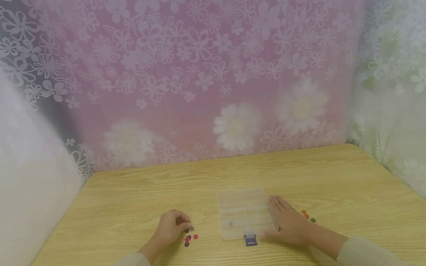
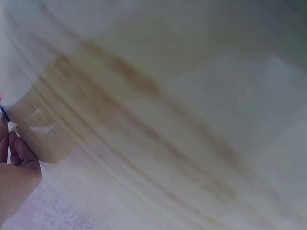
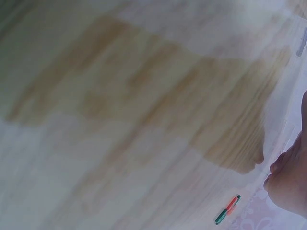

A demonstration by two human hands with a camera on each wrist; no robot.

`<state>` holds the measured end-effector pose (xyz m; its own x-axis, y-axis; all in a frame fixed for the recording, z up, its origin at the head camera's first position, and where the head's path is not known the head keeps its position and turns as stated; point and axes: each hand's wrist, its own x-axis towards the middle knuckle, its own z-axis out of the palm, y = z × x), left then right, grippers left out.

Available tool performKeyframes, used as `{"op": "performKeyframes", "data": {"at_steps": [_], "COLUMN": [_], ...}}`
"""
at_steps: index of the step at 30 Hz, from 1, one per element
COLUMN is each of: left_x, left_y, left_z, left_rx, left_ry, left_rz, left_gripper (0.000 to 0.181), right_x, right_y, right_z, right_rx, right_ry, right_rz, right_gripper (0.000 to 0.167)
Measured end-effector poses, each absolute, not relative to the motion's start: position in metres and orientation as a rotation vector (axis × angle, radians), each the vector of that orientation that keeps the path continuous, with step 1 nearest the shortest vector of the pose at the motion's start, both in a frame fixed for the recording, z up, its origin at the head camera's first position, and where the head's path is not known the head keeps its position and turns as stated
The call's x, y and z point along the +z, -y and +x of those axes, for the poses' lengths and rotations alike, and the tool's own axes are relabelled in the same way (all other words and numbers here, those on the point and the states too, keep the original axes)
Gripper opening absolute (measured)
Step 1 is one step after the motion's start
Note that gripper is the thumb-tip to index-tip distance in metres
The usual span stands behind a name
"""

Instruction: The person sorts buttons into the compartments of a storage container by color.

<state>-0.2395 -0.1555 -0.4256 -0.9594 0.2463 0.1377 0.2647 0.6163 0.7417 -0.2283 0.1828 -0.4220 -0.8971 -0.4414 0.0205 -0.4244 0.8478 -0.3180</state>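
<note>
A clear box (image 1: 241, 199) is placed on the table (image 1: 144, 190), near its middle, between the two hands. Its blue latch (image 1: 251, 242) is turned to the near side, and one pale purple disc (image 1: 231, 223) is seen within the box, toward the left. By the right hand (image 1: 289, 224) the right side of the box is touched; the fingers are kept straight and the thumb is spread apart, along the near edge. The left hand (image 1: 170, 228) is bent over the left discs, its fingers curled toward the thumb; a grey disc (image 1: 191, 229) is seen at the tips, but whether it is pinched cannot be told. Pink discs (image 1: 195, 236) and dark discs (image 1: 187, 244) are scattered just beside. Orange discs (image 1: 306, 216) and a green disc (image 1: 313, 220) are laid right of the right hand. Behind the table a flowered cloth (image 1: 196, 64) is hung.
</note>
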Motion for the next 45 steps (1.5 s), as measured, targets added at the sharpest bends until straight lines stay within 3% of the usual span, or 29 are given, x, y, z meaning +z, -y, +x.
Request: {"op": "performKeyframes", "data": {"at_steps": [25, 45], "left_x": [-0.4285, -0.429], "left_y": [0.1573, 0.1565], "left_z": [-0.2433, -0.2448], "left_rx": [-1.137, -1.124], "left_ry": [2.798, 2.801], "left_rz": [-0.456, -0.279], "left_gripper": [0.006, 0.008], "right_x": [-0.4248, -0.4267], "right_y": [-0.1823, -0.1831], "right_z": [-0.2284, -0.2282], "right_rx": [-0.517, -0.51], "right_ry": [-2.949, -2.948], "right_rz": [-0.659, -0.651], "right_gripper": [0.106, 0.106]}}
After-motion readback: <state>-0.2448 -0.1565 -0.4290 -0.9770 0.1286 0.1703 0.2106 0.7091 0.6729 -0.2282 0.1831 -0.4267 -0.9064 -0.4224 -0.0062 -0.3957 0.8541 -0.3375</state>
